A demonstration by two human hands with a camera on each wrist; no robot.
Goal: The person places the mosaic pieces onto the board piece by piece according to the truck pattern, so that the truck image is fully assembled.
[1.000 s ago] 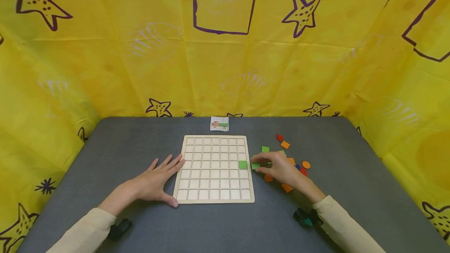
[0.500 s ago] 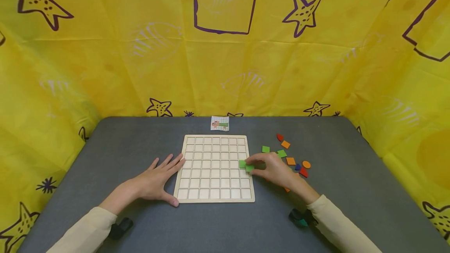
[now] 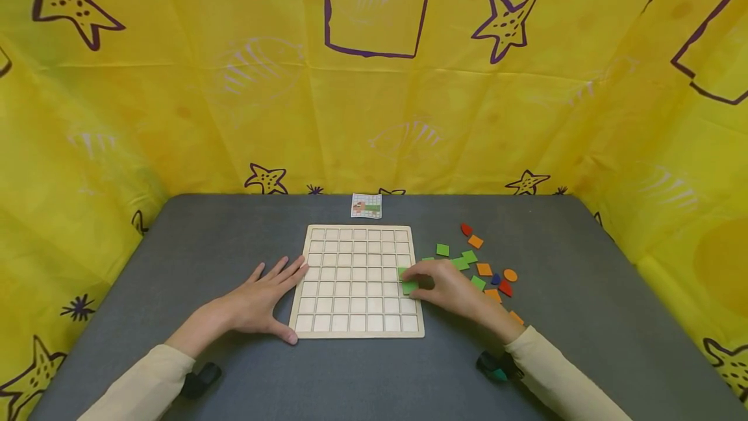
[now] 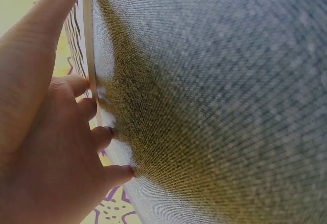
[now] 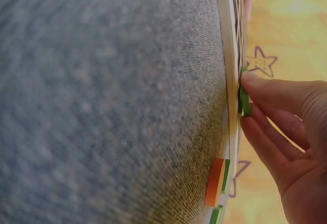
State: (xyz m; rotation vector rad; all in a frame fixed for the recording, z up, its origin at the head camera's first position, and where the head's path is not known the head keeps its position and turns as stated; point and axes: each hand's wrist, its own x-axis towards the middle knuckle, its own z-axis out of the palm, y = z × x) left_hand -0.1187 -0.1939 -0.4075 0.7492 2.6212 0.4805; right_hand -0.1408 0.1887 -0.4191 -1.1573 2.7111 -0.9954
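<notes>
Right hand (image 3: 448, 283) pinching flat green square (image 3: 409, 288), left hand (image 3: 254, 306) splayed against gridded wooden board (image 3: 357, 305)

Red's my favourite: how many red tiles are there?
2 visible: one red tile beyond an orange square, another beside the blue tile; the right hand may hide more.

Left hand (image 3: 255, 306) spread, thumb wide of fingers; right hand (image 3: 451, 286) curled in thumb-and-finger pinch.

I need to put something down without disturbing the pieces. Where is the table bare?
The table is bare left of the board, beyond the left hand; nearer than the board, between the wrist cameras; and right of the pieces. Crowded: just right of the board, around the right hand.
</notes>
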